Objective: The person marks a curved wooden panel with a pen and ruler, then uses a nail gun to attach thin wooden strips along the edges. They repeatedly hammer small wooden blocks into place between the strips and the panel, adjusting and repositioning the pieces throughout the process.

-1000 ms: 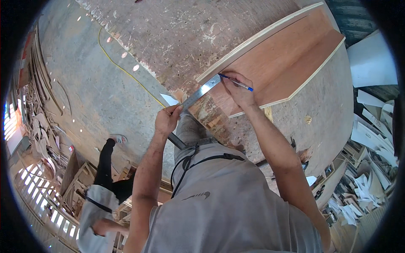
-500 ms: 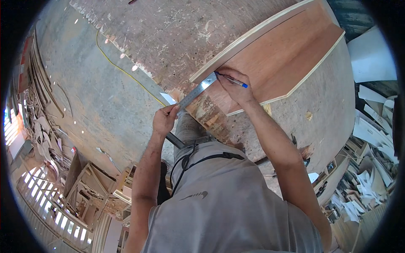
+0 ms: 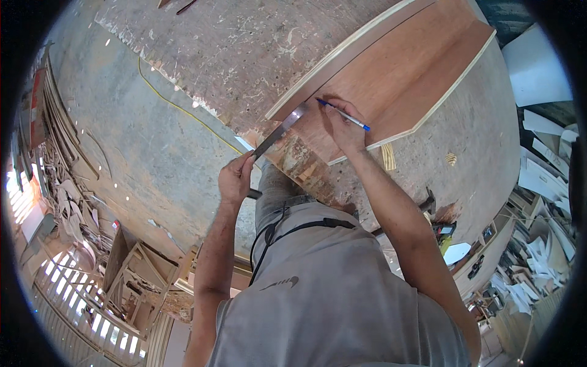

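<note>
My left hand (image 3: 235, 177) grips the near end of a metal ruler (image 3: 278, 133), which slants up and to the right with its far end over the wooden panel. In my right hand (image 3: 347, 129) is a pen (image 3: 353, 117) with a blue cap end, its tip close to the ruler's far end. The reddish-brown plywood panel (image 3: 397, 76) has pale raised edges, one long side curved, and lies on a worn worktable (image 3: 244, 55). A dark line runs along the panel near its curved edge strip (image 3: 342, 61).
Wood offcuts (image 3: 70, 202) and a wooden frame (image 3: 143, 269) stand at the left. White sheet scraps (image 3: 520, 275) pile up at the right. A hammer (image 3: 429, 200) lies right of my forearm, and a yellow cord (image 3: 183, 109) crosses the floor.
The ruler has tilted, its face now darker, and its far end has shifted slightly left. My right hand has moved slightly with the pen, whose tip is now apart from the ruler.
</note>
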`<state>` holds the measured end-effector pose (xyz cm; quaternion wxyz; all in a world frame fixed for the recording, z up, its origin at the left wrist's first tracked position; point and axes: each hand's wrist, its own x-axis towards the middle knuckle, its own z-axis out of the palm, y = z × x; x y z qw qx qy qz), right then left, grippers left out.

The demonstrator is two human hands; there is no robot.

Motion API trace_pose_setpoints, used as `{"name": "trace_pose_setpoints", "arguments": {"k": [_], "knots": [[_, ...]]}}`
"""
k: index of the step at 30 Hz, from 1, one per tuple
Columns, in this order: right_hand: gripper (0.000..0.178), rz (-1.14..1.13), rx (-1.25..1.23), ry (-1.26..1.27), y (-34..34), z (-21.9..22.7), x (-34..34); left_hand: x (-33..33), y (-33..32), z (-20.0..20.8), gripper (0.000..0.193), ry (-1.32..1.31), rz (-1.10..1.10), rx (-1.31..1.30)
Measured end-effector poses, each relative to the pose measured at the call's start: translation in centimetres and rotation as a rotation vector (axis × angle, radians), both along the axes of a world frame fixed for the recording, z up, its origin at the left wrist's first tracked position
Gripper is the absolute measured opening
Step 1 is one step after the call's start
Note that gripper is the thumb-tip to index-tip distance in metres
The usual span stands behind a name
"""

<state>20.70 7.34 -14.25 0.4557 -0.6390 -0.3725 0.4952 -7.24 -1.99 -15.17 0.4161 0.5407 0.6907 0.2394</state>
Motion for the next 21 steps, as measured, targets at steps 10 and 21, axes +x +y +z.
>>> {"name": "trace_pose_setpoints", "arguments": {"k": [10,21], "knots": [[0.022,0.021,0.008,0.114,-0.3,-1.0,0.4,2.3,-0.3,2.4,0.020,0.252,0.028,0.113],[0.021,0.081,0.059,0.164,-0.2,-1.3,0.5,1.5,-0.1,1.1,0.022,0.290,-0.007,0.063]]}}
